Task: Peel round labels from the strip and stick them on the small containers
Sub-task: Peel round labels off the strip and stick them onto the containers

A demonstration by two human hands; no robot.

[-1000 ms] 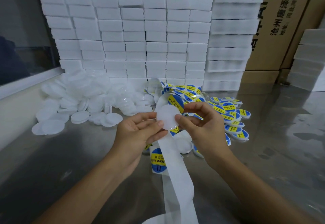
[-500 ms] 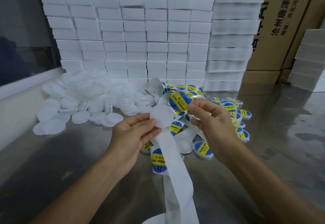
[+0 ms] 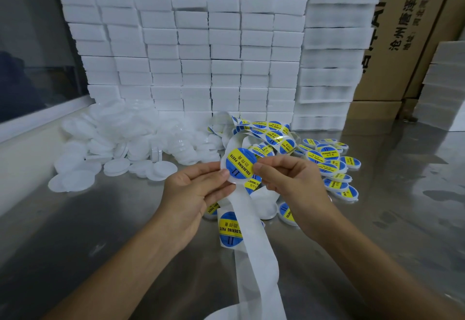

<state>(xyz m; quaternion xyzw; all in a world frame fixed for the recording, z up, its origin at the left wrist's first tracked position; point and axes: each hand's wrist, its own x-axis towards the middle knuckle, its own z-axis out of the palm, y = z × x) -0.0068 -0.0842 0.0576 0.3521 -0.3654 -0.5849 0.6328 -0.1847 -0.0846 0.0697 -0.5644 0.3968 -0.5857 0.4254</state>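
So the backdrop was cardboard boxes (image 3: 392,43) with a wall of white foam blocks (image 3: 191,55) stacked in front, all sitting on a shiny steel tabletop (image 3: 75,244). Left of centre there was a big heap of bare white containers (image 3: 120,138) spilling across the surface, and on the right a smaller bunch of labelled ones (image 3: 334,166) with the blue and yellow "soldering paste" sticker. Behind the hands a curled strip (image 3: 266,131) of labels lay tangled at the foot of the foam, and its empty white backing (image 3: 254,256) trailed down toward the camera, with one label (image 3: 230,229) showing beside it. Both hands were up over the middle of the tabletop. The left hand (image 3: 193,189) had its grip pinching the edge of a container (image 3: 232,181), thumb on top. The right hand (image 3: 289,181) was pinching the round label (image 3: 240,162) between thumb and forefinger, laid against the top face of that container.
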